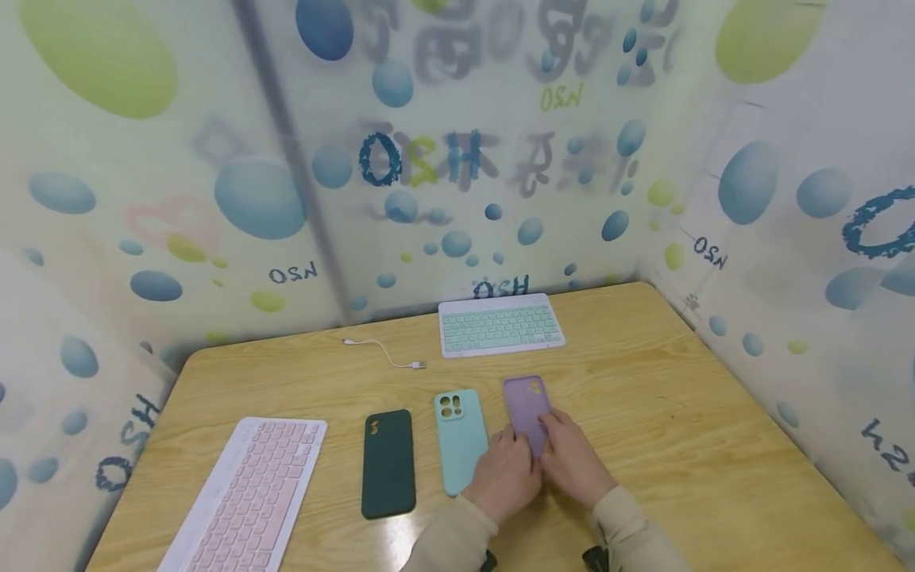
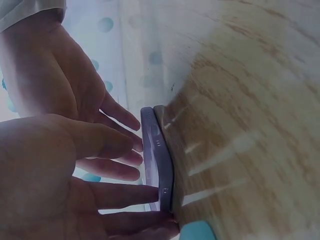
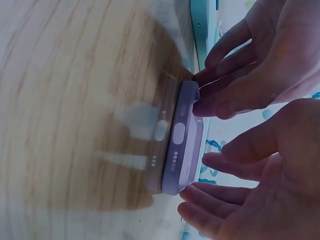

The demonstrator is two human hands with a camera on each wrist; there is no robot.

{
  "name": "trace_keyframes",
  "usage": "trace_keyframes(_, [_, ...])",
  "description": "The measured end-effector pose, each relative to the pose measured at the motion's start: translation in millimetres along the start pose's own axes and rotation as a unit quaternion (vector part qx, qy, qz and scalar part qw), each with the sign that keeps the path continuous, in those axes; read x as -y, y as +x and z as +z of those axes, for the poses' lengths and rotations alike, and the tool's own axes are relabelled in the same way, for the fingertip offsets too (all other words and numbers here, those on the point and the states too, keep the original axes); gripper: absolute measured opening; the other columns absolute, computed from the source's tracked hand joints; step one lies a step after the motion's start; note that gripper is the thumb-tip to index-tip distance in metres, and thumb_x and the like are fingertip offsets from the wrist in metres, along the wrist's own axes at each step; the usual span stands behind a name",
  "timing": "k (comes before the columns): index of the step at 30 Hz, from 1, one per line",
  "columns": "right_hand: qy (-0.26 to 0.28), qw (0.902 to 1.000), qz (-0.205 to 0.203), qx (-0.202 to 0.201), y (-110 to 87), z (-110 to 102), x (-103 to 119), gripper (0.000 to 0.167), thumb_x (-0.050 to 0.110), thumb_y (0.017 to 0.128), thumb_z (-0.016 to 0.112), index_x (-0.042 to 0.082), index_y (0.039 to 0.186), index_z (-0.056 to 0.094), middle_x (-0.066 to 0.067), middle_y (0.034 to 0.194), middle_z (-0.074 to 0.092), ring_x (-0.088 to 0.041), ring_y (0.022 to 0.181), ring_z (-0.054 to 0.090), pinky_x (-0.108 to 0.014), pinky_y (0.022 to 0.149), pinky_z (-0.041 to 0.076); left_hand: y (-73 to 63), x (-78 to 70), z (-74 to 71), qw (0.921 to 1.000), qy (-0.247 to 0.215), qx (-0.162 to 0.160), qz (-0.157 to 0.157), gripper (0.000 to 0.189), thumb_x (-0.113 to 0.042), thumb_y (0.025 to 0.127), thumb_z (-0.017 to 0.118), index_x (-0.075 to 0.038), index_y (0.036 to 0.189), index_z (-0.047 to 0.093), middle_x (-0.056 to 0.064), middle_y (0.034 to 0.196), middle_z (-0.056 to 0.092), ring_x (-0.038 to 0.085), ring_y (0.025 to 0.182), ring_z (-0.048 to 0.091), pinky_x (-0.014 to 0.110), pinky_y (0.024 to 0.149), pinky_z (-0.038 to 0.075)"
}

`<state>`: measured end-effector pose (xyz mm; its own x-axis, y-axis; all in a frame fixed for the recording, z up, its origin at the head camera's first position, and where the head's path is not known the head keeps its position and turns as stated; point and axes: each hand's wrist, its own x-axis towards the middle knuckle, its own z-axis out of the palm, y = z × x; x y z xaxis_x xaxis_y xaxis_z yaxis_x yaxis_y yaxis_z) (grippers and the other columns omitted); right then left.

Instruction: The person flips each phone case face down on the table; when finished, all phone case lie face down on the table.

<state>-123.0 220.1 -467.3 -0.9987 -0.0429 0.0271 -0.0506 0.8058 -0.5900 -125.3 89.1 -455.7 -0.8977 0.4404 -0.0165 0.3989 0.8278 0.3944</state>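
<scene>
A purple phone case (image 1: 525, 405) lies on the table with its hollow side up and its camera cutouts at the far end. My left hand (image 1: 506, 473) is at the case's near left edge. In the left wrist view its fairly straight fingers (image 2: 125, 194) touch the rim, one reaching over the wall. On the other side, my right hand (image 1: 572, 459) has relaxed fingertips against the near right edge, as the right wrist view shows. Left of the hands lies a light blue phone case (image 1: 457, 437), partly covered by the left hand.
Farther left is a dark green phone case (image 1: 388, 469), then a pink-keyed keyboard (image 1: 257, 485). At the back lie a green-keyed keyboard (image 1: 500, 326) and a white USB cable (image 1: 386, 352). Patterned walls border the wooden table (image 1: 700, 445).
</scene>
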Motion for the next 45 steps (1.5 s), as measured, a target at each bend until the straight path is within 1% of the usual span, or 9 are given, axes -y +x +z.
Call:
trace_keyframes(4, [-0.007, 1.0000, 0.000, -0.003, -1.0, -1, 0, 0.040, -0.006, 0.084, 0.050, -0.014, 0.123, 0.057, -0.037, 0.133, 0.051, -0.049, 0.124, 0.051, -0.057, 0.105, 0.041, -0.7, -0.1, 1.2, 1.0000, 0.004, 0.002, 0.002, 0.032, -0.024, 0.093, 0.062, 0.007, 0.101, 0.066, 0.019, 0.100, 0.063, 0.027, 0.089, 0.062, 0.036, 0.066, 0.056])
trace_keyframes(11, [-0.025, 0.9991, -0.012, -0.033, 0.5, 1, -1, 0.036, -0.007, 0.083, 0.050, -0.014, 0.117, 0.061, -0.035, 0.125, 0.058, -0.048, 0.114, 0.058, -0.055, 0.099, 0.046, 0.6, -1.0, 1.8, 0.9998, -0.003, 0.019, -0.011, 0.038, -0.025, 0.095, 0.061, 0.009, 0.112, 0.065, 0.026, 0.121, 0.062, 0.032, 0.104, 0.063, 0.041, 0.077, 0.058])
trace_keyframes(16, [-0.030, 0.9988, -0.017, -0.034, 1.3, 2, 0, 0.035, -0.007, 0.083, 0.051, -0.013, 0.115, 0.061, -0.033, 0.119, 0.061, -0.046, 0.110, 0.061, -0.054, 0.096, 0.049, -0.8, 0.0, 2.4, 0.9999, -0.010, 0.011, -0.007, 0.034, -0.023, 0.094, 0.062, 0.009, 0.105, 0.066, 0.020, 0.108, 0.063, 0.028, 0.095, 0.062, 0.036, 0.067, 0.057])
trace_keyframes(20, [-0.020, 0.9993, -0.013, -0.029, 1.4, 0, 1, 0.037, -0.008, 0.081, 0.051, -0.014, 0.117, 0.060, -0.031, 0.114, 0.064, -0.042, 0.106, 0.063, -0.052, 0.093, 0.051, -2.5, 1.9, 0.7, 0.9997, -0.026, -0.002, 0.001, 0.026, -0.021, 0.092, 0.064, 0.005, 0.090, 0.067, 0.012, 0.090, 0.059, 0.022, 0.080, 0.058, 0.029, 0.057, 0.050])
trace_keyframes(23, [-0.008, 0.9995, -0.005, -0.030, 2.1, -2, 2, 0.039, -0.009, 0.081, 0.051, -0.014, 0.118, 0.060, -0.029, 0.111, 0.065, -0.038, 0.102, 0.065, -0.050, 0.089, 0.053, -3.5, 3.0, -1.3, 0.9992, -0.037, -0.010, 0.008, 0.022, -0.018, 0.090, 0.064, 0.002, 0.082, 0.066, 0.009, 0.084, 0.057, 0.019, 0.075, 0.055, 0.027, 0.054, 0.045])
trace_keyframes(29, [-0.007, 0.9994, -0.005, -0.032, 3.1, -4, 3, 0.038, -0.008, 0.082, 0.051, -0.014, 0.118, 0.060, -0.029, 0.111, 0.065, -0.037, 0.102, 0.065, -0.050, 0.090, 0.052, -5.9, 2.9, -5.2, 0.9987, -0.044, -0.021, 0.012, 0.020, -0.017, 0.089, 0.065, 0.000, 0.079, 0.066, 0.008, 0.085, 0.059, 0.020, 0.077, 0.057, 0.028, 0.055, 0.046])
trace_keyframes(36, [0.014, 0.9995, 0.011, -0.025, 6.3, -3, 0, 0.037, -0.006, 0.085, 0.047, -0.014, 0.120, 0.059, -0.030, 0.118, 0.064, -0.040, 0.110, 0.063, -0.051, 0.093, 0.052, -9.7, 4.1, -9.9, 0.9980, -0.047, -0.035, 0.022, 0.017, -0.016, 0.089, 0.064, -0.001, 0.081, 0.066, 0.006, 0.084, 0.058, 0.017, 0.076, 0.057, 0.024, 0.055, 0.044])
trace_keyframes(42, [0.017, 0.9996, 0.014, -0.017, 7.7, -3, 2, 0.038, -0.006, 0.085, 0.046, -0.013, 0.120, 0.059, -0.030, 0.118, 0.064, -0.037, 0.107, 0.065, -0.049, 0.089, 0.053, -12.3, 3.6, -14.1, 0.9969, -0.050, -0.051, 0.034, 0.014, -0.015, 0.089, 0.064, -0.002, 0.083, 0.067, 0.005, 0.089, 0.058, 0.016, 0.074, 0.056, 0.022, 0.052, 0.042])
trace_keyframes(45, [0.016, 0.9996, 0.011, -0.018, 7.9, -3, 3, 0.037, -0.007, 0.085, 0.047, -0.013, 0.120, 0.059, -0.031, 0.117, 0.064, -0.039, 0.107, 0.065, -0.049, 0.088, 0.054, -13.7, 3.3, -16.1, 0.9966, -0.039, -0.058, 0.043, 0.013, -0.014, 0.088, 0.067, -0.001, 0.088, 0.068, 0.006, 0.094, 0.061, 0.017, 0.076, 0.058, 0.022, 0.053, 0.045])
